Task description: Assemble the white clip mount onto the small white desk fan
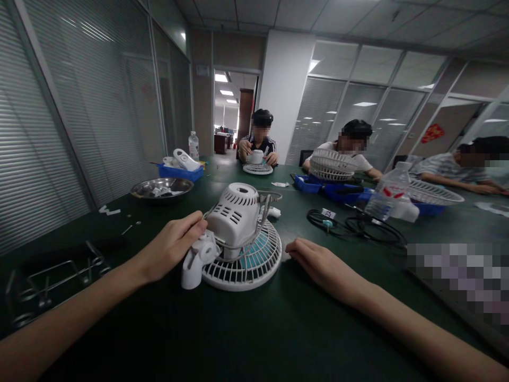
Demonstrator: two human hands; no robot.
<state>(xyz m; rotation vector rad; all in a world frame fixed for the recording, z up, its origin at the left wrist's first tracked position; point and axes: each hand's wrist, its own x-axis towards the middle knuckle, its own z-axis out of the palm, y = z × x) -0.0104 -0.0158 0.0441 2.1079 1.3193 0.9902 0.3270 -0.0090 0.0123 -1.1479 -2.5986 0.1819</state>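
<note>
A small white fan (234,233) lies face down on the dark green table (246,329), its grille with blue blades below and the motor housing on top. My left hand (170,246) rests against the fan's left side, fingers curled by the white clip base (196,262). My right hand (318,262) lies flat on the table just right of the grille, fingers stretched toward it, holding nothing.
A metal bowl (161,187) with small parts and a blue tray (178,171) stand at the back left. Black cables (353,224), a water bottle (387,197), blue trays and fan grilles lie to the right. Three other people sit at the far side. A metal rack (59,273) lies left.
</note>
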